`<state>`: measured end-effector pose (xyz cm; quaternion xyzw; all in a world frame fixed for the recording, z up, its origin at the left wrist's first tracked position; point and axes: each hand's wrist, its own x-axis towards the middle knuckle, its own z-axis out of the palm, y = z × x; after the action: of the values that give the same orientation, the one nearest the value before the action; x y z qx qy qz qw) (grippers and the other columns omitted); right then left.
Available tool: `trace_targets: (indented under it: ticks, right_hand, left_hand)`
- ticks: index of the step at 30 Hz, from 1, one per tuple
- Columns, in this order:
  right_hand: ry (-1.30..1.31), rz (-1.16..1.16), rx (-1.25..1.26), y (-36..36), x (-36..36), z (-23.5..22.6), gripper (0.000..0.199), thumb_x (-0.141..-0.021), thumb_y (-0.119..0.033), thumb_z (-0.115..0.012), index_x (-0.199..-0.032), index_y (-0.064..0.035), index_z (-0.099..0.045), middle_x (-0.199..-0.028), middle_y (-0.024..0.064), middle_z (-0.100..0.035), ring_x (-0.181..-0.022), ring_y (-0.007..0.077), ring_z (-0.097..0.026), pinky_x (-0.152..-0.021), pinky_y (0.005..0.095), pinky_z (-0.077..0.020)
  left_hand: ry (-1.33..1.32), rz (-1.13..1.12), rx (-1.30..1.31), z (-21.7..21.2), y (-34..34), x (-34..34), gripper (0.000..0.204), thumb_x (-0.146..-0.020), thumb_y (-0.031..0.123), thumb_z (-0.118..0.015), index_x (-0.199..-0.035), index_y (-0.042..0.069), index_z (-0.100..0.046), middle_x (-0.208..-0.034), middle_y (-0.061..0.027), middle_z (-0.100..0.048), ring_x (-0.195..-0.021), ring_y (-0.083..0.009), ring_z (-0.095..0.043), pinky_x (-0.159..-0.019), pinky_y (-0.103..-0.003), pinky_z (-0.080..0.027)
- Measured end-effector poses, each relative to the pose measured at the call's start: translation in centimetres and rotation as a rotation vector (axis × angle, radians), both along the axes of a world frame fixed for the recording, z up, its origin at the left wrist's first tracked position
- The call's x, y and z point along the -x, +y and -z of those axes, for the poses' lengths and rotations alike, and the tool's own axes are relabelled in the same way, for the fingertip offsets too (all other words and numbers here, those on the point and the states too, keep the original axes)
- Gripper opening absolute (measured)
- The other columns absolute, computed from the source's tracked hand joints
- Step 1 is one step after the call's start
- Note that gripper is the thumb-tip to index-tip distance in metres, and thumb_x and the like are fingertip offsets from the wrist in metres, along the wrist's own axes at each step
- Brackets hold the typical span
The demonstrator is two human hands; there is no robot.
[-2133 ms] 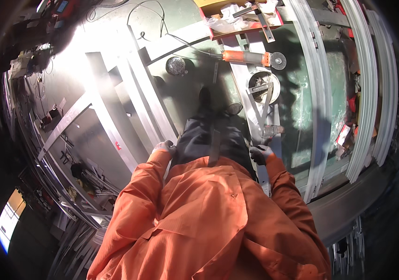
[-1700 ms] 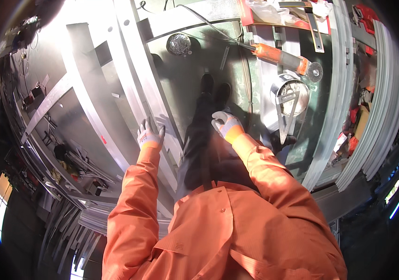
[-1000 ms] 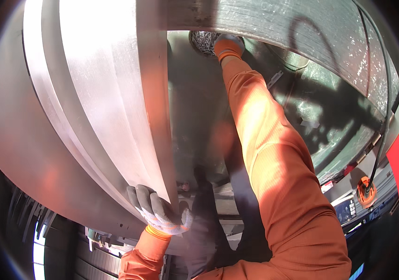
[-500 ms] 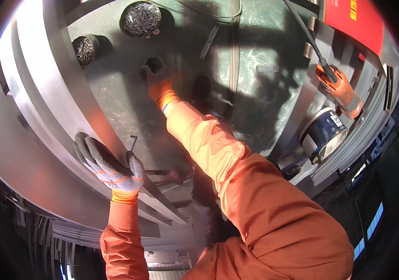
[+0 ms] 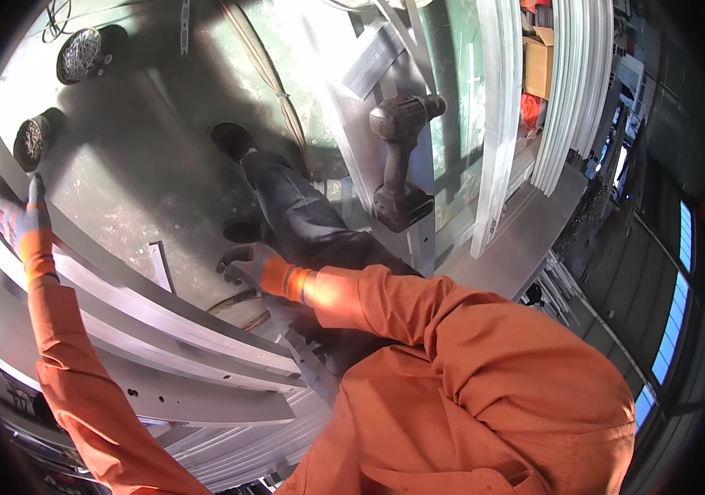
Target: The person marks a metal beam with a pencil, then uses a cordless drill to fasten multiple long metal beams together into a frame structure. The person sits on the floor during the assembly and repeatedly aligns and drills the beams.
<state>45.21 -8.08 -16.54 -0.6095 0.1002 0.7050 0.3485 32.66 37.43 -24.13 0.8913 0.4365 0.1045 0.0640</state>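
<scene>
My left hand (image 5: 19, 218), in a grey and orange glove, lies on a long silver metal beam (image 5: 134, 309) at the left, its fingers stretched out. A small round tub of screws or similar hardware (image 5: 32, 143) stands just beyond its fingertips. Low over the floor, close to my legs (image 5: 311, 210), is my right hand (image 5: 255, 267), also gloved. Its fingers are curled together; whatever they hold is too small or hidden to name. Between the beam and this hand, a thin angled metal piece (image 5: 161, 267) rests on its own.
Farther back on the left is a larger tub of metal fasteners (image 5: 81, 54). A cordless drill (image 5: 399, 161) sits on metal profiles to my right. A cable (image 5: 270, 78) crosses the green floor. Stacked pale profiles (image 5: 571, 99) and a cardboard box (image 5: 539, 68) are at the far right.
The view has swung right, bringing the cordless drill into sight. My right hand has drawn back from the floor ahead toward my legs. My left hand is now farther along the beam.
</scene>
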Motion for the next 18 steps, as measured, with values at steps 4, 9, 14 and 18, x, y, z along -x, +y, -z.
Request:
trace_targets:
  ticks: [4, 9, 14, 18]
  right_hand:
    - [-0.390, -0.222, -0.183, -4.3, 0.0, 5.3, 0.021, -0.089, -0.014, -0.075, -0.108, -0.0047, -0.075, -0.087, 0.0020, -0.071, -0.085, 0.0116, -0.065, -0.076, 0.0298, -0.0527]
    - [-0.317, -0.255, -0.290, -0.5, -2.6, 3.1, 0.023, -0.089, -0.012, -0.079, -0.107, -0.0009, -0.070, -0.094, 0.0040, -0.071, -0.090, 0.0141, -0.068, -0.080, 0.0280, -0.0546]
    - [0.243, 0.009, -0.334, -1.6, -1.5, 5.0, 0.022, -0.087, 0.006, -0.073, -0.107, 0.0000, -0.067, -0.099, 0.0035, -0.068, -0.089, 0.0111, -0.065, -0.080, 0.0241, -0.0555]
    - [0.212, -0.138, -0.376, -2.3, 0.2, 2.8, 0.026, -0.085, 0.006, -0.076, -0.110, 0.0013, -0.068, -0.100, 0.0025, -0.068, -0.089, 0.0101, -0.065, -0.080, 0.0228, -0.0568]
  left_hand:
    - [-0.254, -0.013, 0.304, -3.1, -0.3, 1.0, 0.072, -0.096, 0.033, -0.074, -0.154, 0.001, -0.046, -0.156, -0.0171, -0.049, -0.143, -0.0276, -0.046, -0.120, -0.036, -0.033]
    - [-0.781, -0.286, 0.483, -12.5, -23.2, -1.9, 0.057, -0.096, 0.011, -0.071, -0.148, 0.002, -0.051, -0.146, -0.0161, -0.054, -0.131, -0.0280, -0.055, -0.115, -0.036, -0.039]
    - [-0.676, -0.593, 0.482, -11.9, -42.2, 2.9, 0.045, -0.091, 0.006, -0.065, -0.136, -0.002, -0.060, -0.135, -0.0187, -0.061, -0.127, -0.0335, -0.058, -0.112, -0.043, -0.043]
    - [-0.595, -0.741, 0.515, -12.5, -51.7, 4.2, 0.043, -0.089, 0.000, -0.066, -0.132, 0.000, -0.063, -0.128, -0.0162, -0.064, -0.118, -0.0298, -0.063, -0.102, -0.039, -0.050]
